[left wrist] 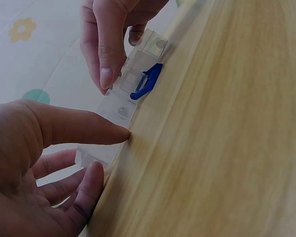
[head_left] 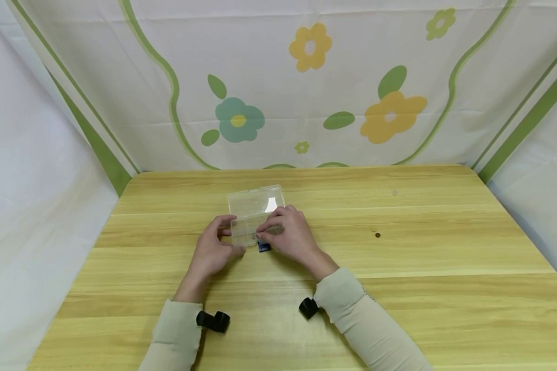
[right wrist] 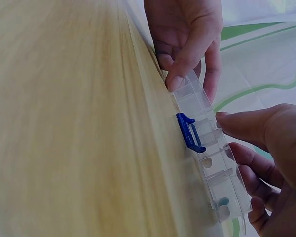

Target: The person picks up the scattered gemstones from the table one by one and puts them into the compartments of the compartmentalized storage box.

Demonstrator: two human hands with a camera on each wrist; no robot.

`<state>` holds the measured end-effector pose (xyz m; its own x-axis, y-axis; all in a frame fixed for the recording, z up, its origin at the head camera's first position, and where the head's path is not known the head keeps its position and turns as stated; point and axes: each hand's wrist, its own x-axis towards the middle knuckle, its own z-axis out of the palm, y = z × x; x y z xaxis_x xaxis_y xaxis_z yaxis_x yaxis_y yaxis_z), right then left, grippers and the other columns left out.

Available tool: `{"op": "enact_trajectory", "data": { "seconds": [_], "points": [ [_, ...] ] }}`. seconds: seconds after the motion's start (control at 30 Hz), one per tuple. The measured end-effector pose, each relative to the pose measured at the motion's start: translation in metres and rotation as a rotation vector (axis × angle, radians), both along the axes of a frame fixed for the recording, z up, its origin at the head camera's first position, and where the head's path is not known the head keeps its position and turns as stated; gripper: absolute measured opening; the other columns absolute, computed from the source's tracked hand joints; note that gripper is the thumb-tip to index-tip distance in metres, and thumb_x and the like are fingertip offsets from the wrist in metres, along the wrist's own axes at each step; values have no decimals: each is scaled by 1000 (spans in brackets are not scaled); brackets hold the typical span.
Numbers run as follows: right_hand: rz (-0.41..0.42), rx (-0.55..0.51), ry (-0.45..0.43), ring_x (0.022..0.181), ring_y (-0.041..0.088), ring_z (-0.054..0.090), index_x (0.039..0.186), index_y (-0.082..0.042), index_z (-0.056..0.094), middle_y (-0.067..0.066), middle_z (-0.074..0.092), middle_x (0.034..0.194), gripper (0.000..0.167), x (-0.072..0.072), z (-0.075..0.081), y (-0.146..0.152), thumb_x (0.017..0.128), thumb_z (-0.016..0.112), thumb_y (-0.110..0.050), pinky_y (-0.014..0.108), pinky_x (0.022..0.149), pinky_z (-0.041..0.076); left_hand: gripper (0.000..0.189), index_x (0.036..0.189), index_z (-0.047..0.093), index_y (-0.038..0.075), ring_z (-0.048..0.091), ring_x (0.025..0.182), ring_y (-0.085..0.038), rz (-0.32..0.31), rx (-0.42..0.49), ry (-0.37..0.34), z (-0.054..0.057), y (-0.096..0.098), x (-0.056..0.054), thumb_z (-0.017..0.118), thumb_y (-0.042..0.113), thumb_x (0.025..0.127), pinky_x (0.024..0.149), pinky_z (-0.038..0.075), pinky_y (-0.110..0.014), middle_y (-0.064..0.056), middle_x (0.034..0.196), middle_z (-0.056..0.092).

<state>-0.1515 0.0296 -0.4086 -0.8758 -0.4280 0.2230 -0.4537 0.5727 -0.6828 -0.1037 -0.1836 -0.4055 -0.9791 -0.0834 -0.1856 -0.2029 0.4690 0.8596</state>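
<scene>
Clear box (head_left: 248,230), lid (head_left: 252,202) open, on the tabletop (head_left: 325,221), left of middle toward the far edge. Blue clip (head_left: 264,248) at its near side. Left hand (head_left: 213,248) grips its left end; right hand (head_left: 293,234) bunched over it — can't tell if it pinches anything. Brown disc (head_left: 377,235) out right; beyond — pale disc (head_left: 394,192), nearer far right corner.

We see a wood-grained table (head_left: 445,319) with rounded far corners. Beyond its far edge we have a white cloth (head_left: 269,56) with orange flowers (head_left: 406,109) and a teal flower (head_left: 238,120); pale side cloths (head_left: 32,196) flank the table's left and right edges.
</scene>
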Motion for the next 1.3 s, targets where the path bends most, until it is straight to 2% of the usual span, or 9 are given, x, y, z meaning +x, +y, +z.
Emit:
{"op": "enact_trajectory", "data": {
  "seconds": [0.37,0.63,0.83,1.3],
  "points": [
    [-14,-13,-29,103,21,60,95,-19,87,-3,76,103,6,0,1,2,90,88,-23,43,96,46,80,154,52,11,64,125,-40,-4,-5,1,1,0,0,85,-2,82,102,57,-49,-24,143,62],
    [-39,-70,-68,105,21,61,101,-18,85,-4,76,105,8,-4,3,12,92,85,-18,38,92,48,82,154,52,11,65,123,-40,3,-5,-1,0,1,0,85,-4,81,103,57,-49,-24,141,63],
    [-81,-115,-99,103,20,61,102,-17,85,-3,77,105,9,-11,4,28,93,85,-18,33,85,51,82,154,52,10,66,121,-39,6,-8,5,0,2,0,85,-6,80,102,58,-49,-24,140,62],
    [-213,-146,-124,107,23,64,105,-15,85,3,78,109,12,-27,6,61,94,84,-20,35,85,51,83,154,52,10,66,121,-39,10,-6,4,0,2,0,84,-6,80,101,57,-47,-23,140,62]
  ]
}}
